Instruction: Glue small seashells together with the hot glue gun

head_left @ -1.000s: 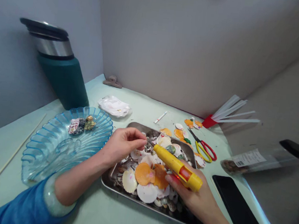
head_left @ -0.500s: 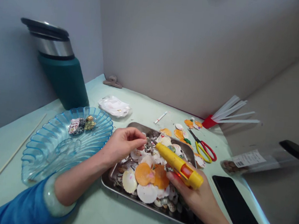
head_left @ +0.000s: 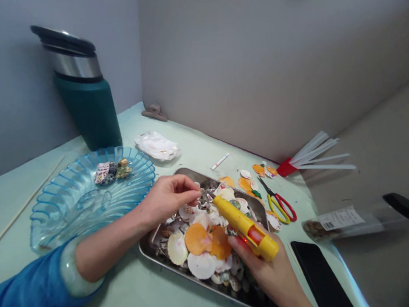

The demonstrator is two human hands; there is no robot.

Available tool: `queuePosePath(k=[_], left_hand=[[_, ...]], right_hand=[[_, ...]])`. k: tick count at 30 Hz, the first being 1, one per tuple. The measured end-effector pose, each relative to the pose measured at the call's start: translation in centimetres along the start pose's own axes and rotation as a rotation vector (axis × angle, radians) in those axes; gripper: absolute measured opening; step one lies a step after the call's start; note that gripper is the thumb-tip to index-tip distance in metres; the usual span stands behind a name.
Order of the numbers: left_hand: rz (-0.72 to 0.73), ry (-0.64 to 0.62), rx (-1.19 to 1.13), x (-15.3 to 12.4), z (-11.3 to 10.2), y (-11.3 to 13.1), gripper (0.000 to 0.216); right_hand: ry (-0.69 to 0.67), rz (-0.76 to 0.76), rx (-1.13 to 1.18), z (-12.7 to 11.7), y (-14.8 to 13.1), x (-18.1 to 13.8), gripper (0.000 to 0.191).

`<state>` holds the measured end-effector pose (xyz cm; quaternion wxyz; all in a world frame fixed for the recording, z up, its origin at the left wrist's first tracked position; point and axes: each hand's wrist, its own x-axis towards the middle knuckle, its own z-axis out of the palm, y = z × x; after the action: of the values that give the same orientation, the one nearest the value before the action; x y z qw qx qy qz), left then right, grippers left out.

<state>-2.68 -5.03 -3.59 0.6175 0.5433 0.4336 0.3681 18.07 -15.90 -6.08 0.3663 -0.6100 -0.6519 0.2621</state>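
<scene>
In my right hand (head_left: 257, 262) is a yellow hot glue gun (head_left: 241, 222), its nozzle aimed left and away from me, with a small red light glowing under the body. My left hand (head_left: 173, 196) is pinched at the fingertips close to that nozzle; whatever sits between the fingers is too small to make out. Both hands are above a metal tray (head_left: 165, 261) heaped with seashells. Among them are an orange scallop shell (head_left: 195, 238) and a white scallop shell (head_left: 201, 266). A black cord hangs down near my right wrist.
On the left stand a blue clear shell-shaped dish (head_left: 50, 216) with several small shells and a teal bottle (head_left: 86, 108). Behind the tray lie a white packet (head_left: 157, 145) and red-and-yellow scissors (head_left: 281, 206). Glue sticks (head_left: 315, 147) fill a red cup; a black slab (head_left: 322, 280) lies right.
</scene>
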Motion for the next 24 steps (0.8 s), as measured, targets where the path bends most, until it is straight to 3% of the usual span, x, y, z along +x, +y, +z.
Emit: queuePosePath(k=[24], left_hand=[[0.015,-0.032,0.032,0.1,-0.1,-0.1,0.008]], right_hand=[[-0.052,-0.072,0.006,0.0,-1.0,0.1,0.015]])
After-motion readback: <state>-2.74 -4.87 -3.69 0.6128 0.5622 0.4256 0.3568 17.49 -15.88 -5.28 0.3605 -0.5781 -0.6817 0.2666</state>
